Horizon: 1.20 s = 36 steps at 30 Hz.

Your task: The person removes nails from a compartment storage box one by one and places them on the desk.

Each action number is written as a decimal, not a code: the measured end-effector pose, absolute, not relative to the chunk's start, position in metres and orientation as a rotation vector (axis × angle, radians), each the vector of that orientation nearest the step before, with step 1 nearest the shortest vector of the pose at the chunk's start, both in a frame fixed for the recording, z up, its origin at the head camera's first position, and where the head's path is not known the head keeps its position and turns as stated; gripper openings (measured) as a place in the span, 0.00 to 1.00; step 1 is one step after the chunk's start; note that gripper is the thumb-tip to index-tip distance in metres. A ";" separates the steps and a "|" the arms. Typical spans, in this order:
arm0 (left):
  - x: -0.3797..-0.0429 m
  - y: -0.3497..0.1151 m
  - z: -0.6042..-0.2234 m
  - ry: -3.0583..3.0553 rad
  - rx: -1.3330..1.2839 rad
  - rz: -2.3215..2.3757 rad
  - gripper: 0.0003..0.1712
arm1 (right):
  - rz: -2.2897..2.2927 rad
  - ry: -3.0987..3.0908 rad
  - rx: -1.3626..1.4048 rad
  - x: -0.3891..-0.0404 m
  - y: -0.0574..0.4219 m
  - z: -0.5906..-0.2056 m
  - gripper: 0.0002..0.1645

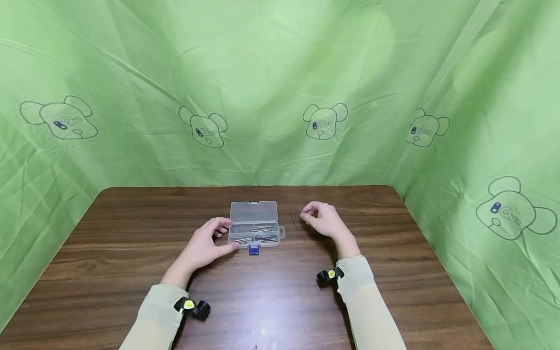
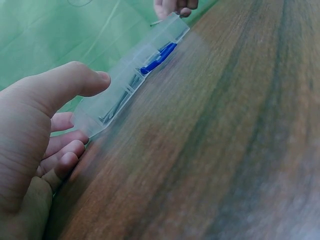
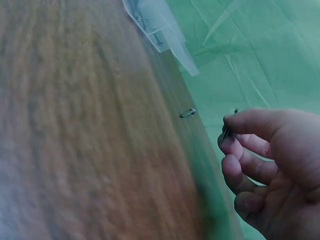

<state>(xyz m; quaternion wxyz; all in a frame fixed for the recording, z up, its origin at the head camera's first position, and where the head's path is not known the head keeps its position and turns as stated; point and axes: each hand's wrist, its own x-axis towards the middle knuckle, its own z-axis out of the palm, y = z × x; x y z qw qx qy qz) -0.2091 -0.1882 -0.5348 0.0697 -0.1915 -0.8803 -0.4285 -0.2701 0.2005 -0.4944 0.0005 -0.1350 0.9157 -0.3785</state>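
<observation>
A clear plastic box (image 1: pixel 253 228) lies on the table with its lid (image 1: pixel 253 212) raised at the back. Thin metal nails (image 1: pixel 265 238) lie in its compartments, and a blue latch (image 1: pixel 253 250) hangs at the front. My left hand (image 1: pixel 209 244) holds the box's left end, thumb (image 2: pixel 92 83) at the front corner and fingers round the side. To the right of the box, my right hand (image 1: pixel 323 219) pinches a thin nail (image 1: pixel 300 209) between thumb and fingertips. Another nail (image 1: pixel 293 220) lies on the table between box and hand.
A clear hanging tab (image 1: pixel 282 232) sticks out from the box's right side. The brown wooden table (image 1: pixel 280 301) ends at the back against a green curtain (image 1: pixel 262 160), which also surrounds it on both sides.
</observation>
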 end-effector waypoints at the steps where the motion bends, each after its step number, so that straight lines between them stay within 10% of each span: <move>1: -0.209 -0.188 -0.534 -2.652 -0.573 -1.289 0.36 | -1.175 2.882 -0.413 -0.270 0.200 -0.495 0.07; 36: -0.209 -0.188 -0.533 -2.680 -0.560 -1.287 0.37 | -1.180 2.897 -0.318 -0.276 0.191 -0.511 0.08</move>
